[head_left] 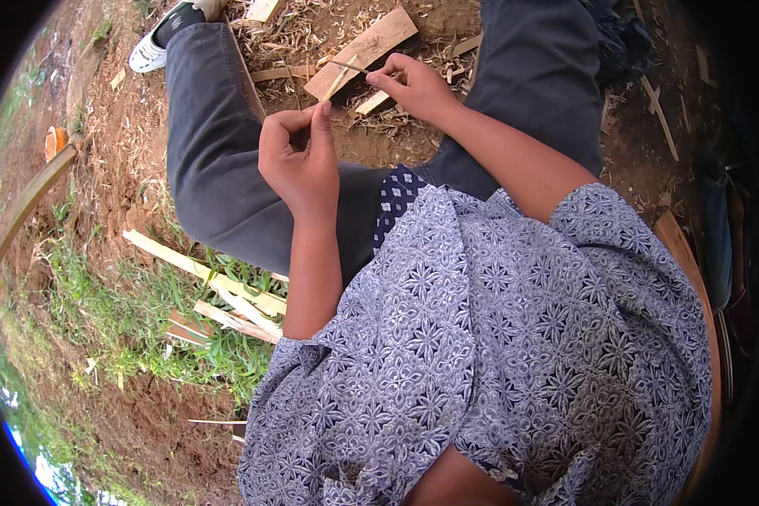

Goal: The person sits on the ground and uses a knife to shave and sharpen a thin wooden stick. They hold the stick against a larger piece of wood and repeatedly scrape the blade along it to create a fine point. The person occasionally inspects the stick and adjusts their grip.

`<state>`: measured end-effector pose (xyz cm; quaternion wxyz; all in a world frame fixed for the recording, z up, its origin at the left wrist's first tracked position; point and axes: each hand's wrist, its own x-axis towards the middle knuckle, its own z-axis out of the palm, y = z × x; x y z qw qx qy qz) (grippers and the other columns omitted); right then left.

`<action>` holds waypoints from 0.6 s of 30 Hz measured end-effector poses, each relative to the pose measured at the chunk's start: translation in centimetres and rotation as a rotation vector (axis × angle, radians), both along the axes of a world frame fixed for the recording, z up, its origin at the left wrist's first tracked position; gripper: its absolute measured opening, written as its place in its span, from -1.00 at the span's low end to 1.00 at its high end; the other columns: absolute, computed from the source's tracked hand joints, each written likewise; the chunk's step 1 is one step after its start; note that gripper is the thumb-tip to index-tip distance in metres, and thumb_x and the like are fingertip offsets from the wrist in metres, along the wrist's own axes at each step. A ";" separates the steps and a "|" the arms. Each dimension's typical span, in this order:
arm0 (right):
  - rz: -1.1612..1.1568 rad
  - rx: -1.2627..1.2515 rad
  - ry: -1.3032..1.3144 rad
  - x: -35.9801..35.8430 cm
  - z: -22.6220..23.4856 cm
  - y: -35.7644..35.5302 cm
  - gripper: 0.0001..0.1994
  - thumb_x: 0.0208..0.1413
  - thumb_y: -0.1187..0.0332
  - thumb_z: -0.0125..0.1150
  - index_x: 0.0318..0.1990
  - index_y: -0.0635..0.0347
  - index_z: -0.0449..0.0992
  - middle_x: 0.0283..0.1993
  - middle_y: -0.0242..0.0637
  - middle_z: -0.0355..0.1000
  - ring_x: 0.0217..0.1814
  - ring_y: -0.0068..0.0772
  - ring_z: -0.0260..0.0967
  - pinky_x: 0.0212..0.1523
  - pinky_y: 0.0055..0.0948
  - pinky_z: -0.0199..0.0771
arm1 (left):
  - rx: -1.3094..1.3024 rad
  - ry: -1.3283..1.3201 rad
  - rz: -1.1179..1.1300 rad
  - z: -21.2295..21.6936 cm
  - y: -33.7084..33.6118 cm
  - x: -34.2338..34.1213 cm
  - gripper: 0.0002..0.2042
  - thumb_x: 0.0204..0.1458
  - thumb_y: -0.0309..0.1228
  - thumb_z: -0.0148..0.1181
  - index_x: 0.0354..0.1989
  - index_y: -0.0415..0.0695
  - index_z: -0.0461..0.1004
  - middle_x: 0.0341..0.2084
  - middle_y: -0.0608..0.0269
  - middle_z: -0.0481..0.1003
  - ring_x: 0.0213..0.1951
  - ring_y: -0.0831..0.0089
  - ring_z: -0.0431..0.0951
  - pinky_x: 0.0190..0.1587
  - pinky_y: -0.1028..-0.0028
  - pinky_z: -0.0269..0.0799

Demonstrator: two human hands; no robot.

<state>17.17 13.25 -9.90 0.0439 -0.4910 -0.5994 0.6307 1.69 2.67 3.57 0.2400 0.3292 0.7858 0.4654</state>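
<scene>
Pale, matt wood forms the slender sliver (pixel 340 82) and the flat, bare board (pixel 384 35), while the thin, dark tool (pixel 350 67) is too small to show its material clearly. Dry, curled wood shavings (pixel 293 35) roughen the dull brown soil (pixel 143 426). Split wooden strips (pixel 173 258) bare raw, matt faces. Trousers (pixel 219 110) of plain, matt cloth meet a patterned shirt (pixel 514 295) of soft, creased fabric; a dark, crumpled sheet (pixel 626 40) looks like plastic.

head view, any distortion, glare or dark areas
Head view: black curved rim; the wooden pole at left looks bowed, probably fisheye bending; washed-out glare at lower left; right edge sunk in deep shade; left hand and right hand daylit, no strong blur apparent.
</scene>
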 end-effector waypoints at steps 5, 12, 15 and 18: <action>-0.034 -0.019 0.269 -1.4 3.8 -0.8 -0.69 0.32 0.09 0.40 -0.19 0.17 0.58 -0.51 -0.56 0.39 -0.49 -0.74 0.21 -0.47 -0.53 0.19 | 0.035 0.036 -0.072 -0.2 -0.2 0.2 -0.84 0.24 -0.57 0.38 -0.31 -0.24 0.47 -0.36 0.30 0.59 -0.35 0.71 0.52 -0.27 0.66 0.43; 0.068 0.061 0.066 0.1 -0.6 0.3 -0.56 0.24 -0.17 0.33 -0.14 0.03 0.66 -0.35 -0.30 0.60 -0.27 -0.34 0.61 -0.30 -0.24 0.50 | 0.025 0.072 -0.122 0.4 0.2 0.6 -0.84 0.24 -0.58 0.38 -0.31 -0.24 0.46 -0.35 0.28 0.60 -0.34 0.70 0.51 -0.25 0.66 0.43; 0.081 0.071 -0.036 0.2 -1.1 0.2 -0.54 0.23 -0.20 0.33 -0.15 0.03 0.63 -0.43 -0.34 0.56 -0.35 -0.38 0.59 -0.32 -0.26 0.49 | 0.025 0.030 -0.081 0.2 0.0 0.5 -0.83 0.24 -0.57 0.38 -0.31 -0.24 0.46 -0.36 0.29 0.60 -0.34 0.71 0.51 -0.27 0.67 0.42; 0.054 0.144 -0.100 0.4 -3.0 0.3 -0.54 0.24 -0.22 0.31 -0.17 0.02 0.60 -0.50 -0.38 0.52 -0.48 -0.42 0.54 -0.35 -0.25 0.46 | 0.030 0.033 -0.068 0.1 0.2 0.2 -0.83 0.24 -0.56 0.39 -0.32 -0.23 0.46 -0.38 0.31 0.59 -0.36 0.72 0.50 -0.28 0.68 0.40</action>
